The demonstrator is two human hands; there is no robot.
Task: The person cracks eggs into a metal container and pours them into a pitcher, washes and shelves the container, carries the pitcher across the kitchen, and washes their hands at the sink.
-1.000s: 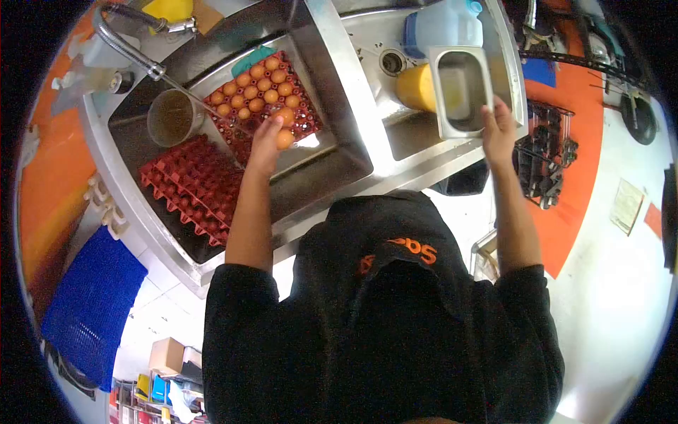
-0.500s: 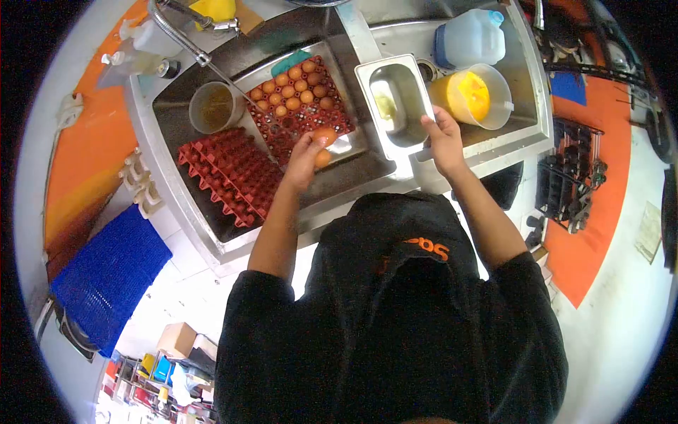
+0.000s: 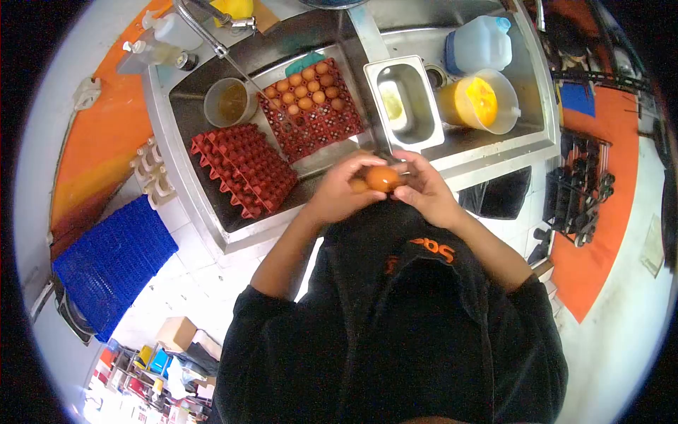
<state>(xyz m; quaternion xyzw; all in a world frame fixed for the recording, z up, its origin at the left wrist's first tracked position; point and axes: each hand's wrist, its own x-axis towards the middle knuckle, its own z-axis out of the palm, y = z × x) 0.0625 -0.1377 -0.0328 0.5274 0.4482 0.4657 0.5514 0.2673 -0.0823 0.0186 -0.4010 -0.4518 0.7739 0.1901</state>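
Observation:
Close to my body, in front of the sink edge, both hands meet around brown eggs. My left hand point(image 3: 342, 187) is closed on two of them: a shiny egg point(image 3: 382, 178) and a second egg point(image 3: 359, 186) partly hidden by the fingers. My right hand point(image 3: 429, 194) curls its fingers and thumb around the right end of the shiny egg. Just beyond the hands, a steel pan point(image 3: 436, 134) with some clear liquid rests by the sink divider. A red egg tray point(image 3: 318, 134) lies in the left basin, its far rows filled with several eggs.
Stacked red trays point(image 3: 247, 169) and a tub of brownish liquid point(image 3: 230, 102) occupy the left basin. In the right basin stand a jug of yellow egg mix point(image 3: 487, 106) and a blue-tinted canister point(image 3: 480, 46). A flexible faucet hose point(image 3: 201, 32) reaches over the left basin.
My left hand has brought the eggs from over the tray toward my body. My right hand has left the steel pan's rim and come to the shiny egg.

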